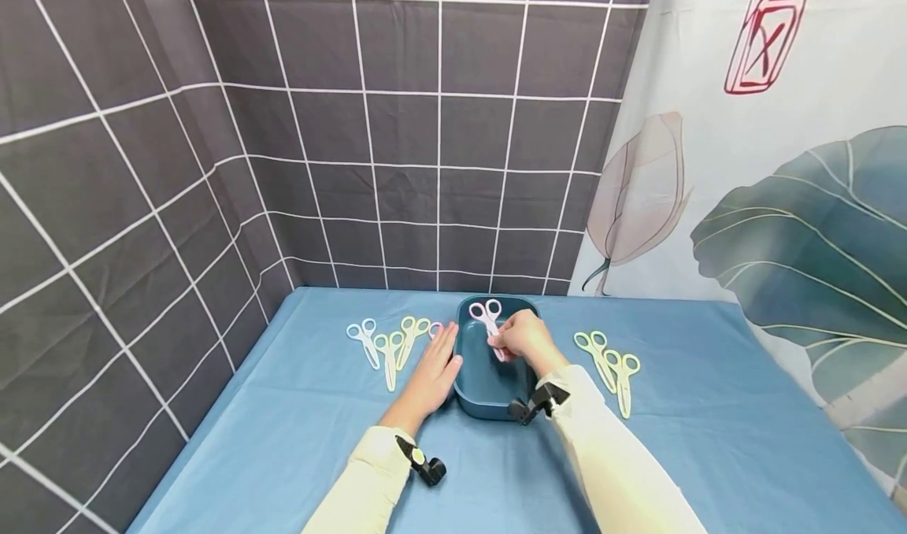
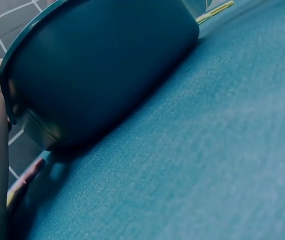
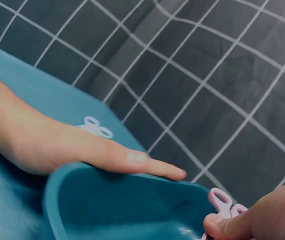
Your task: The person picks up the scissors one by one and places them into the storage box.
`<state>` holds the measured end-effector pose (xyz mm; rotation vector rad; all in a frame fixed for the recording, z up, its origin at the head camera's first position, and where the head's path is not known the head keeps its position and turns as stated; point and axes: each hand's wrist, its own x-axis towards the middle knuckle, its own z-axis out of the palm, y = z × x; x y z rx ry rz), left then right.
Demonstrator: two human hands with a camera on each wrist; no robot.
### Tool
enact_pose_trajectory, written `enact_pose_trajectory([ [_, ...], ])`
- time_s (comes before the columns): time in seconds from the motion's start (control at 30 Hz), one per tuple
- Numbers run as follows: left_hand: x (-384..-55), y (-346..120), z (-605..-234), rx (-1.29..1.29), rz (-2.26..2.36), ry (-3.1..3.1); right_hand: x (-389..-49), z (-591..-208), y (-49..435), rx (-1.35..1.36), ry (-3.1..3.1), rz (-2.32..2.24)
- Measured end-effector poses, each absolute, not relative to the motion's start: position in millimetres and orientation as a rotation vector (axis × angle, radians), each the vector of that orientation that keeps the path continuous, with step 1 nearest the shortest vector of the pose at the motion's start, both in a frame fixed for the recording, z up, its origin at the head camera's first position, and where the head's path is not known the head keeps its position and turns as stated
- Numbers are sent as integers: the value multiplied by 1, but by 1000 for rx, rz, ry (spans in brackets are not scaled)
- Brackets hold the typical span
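Note:
Over the dark teal bin [image 1: 489, 409] in the head view, my right hand [image 1: 526, 335] pinches a pair of pink scissors [image 1: 489, 320] by the blade part, handle loops toward the wall. In the right wrist view the pink scissors [image 3: 220, 200] show at the bin's far end, beside the thumb. My left hand [image 1: 431, 372] rests with straight fingers along the bin's left side; in the right wrist view this left hand [image 3: 97, 150] lies against the rim. Another pink-handled pair of scissors [image 1: 435, 329] is mostly hidden behind the left fingers.
Left of the bin lie white scissors [image 1: 365, 342] and two yellow-green pairs [image 1: 389, 358]. To the right, two more yellow-green scissors [image 1: 623, 380] overlap. A blue cloth [image 1: 283, 439] covers the table; a dark gridded curtain [image 1: 397, 124] hangs behind and to the left.

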<state>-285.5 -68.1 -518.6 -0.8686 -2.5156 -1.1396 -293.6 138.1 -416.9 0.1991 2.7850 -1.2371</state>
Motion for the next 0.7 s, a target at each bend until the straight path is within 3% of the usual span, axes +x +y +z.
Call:
enact_pose_trajectory([
  [0.33, -287, -68, -513, -871, -1153, -2510, -317, -442, 118, 368, 2789, -1093],
  [0.7, -282, -70, -514, -898, -1159, -2516, -312, -454, 110, 453, 2859, -968],
])
